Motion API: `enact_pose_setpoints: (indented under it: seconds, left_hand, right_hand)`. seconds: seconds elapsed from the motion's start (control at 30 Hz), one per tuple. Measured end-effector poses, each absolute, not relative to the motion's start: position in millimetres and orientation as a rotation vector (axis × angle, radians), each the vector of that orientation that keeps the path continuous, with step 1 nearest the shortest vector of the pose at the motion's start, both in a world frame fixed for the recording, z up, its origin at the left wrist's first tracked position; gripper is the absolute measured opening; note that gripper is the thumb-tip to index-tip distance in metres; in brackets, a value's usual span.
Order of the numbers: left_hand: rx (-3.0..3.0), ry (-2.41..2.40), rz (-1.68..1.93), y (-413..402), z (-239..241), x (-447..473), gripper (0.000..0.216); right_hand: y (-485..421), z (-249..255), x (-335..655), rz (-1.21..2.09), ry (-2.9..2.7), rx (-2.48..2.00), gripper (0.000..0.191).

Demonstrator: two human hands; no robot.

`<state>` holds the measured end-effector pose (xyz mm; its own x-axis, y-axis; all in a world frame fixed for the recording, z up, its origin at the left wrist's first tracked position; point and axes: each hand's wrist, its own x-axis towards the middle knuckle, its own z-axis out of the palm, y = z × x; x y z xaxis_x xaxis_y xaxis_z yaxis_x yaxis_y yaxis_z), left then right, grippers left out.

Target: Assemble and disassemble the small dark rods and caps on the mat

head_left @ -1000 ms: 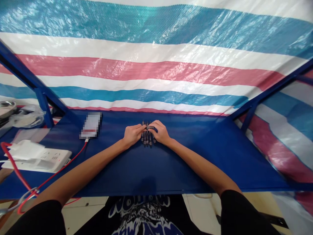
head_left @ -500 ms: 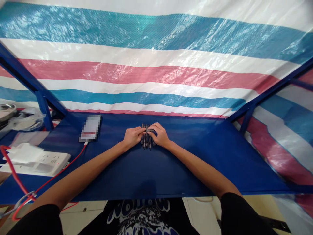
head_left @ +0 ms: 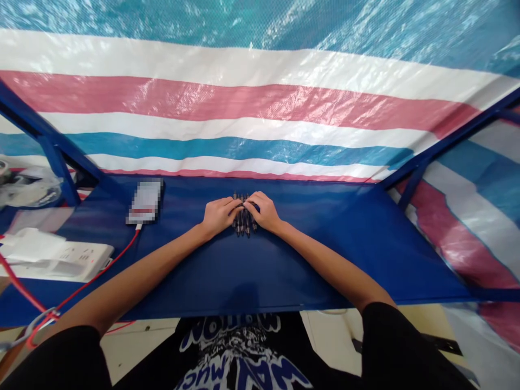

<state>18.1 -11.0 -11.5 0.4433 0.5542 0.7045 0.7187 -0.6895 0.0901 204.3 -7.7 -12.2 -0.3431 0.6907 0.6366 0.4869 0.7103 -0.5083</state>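
Both hands, left hand (head_left: 218, 215) and right hand (head_left: 266, 211), press with curled fingers against the pens (head_left: 244, 221) lying between them.

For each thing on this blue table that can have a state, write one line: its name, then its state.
Pens: lying side by side, bunched between both hands.
Left hand: curled against the pens.
Right hand: curled against the pens.
Phone: flat, red cable plugged in.
Power strip: lying flat.
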Motion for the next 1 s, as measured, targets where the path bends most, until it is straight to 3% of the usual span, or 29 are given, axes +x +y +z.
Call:
enact_pose_setpoints:
  seconds: [0.3, 0.6, 0.73, 0.83, 1.0]
  left_hand:
    - [-2.432, -1.064, -1.101, -9, -14, 15, 0.024]
    - [-2.437, -1.075, -1.011, -6, -19, 14, 0.027]
    - [-2.466, -1.127, -1.012, -5, -19, 14, 0.025]
    - [-2.453, -1.198, -1.048, -6, -16, 14, 0.027]
    - [-2.451, -1.192, -1.187, -9, -16, 14, 0.034]
  right_hand:
    - [-6, -11, 205, 0.315, -2.014, -0.924, 0.039]
    - [-3, -13, 207, 0.450, -2.034, -0.891, 0.030]
    - [-2, -13, 206, 0.306, -2.023, -0.957, 0.023]
    - [-15, 6, 199, 0.173, -1.967, -0.905, 0.027]
    - [-95, 79, 191, 0.327, -1.945, -0.601, 0.038]
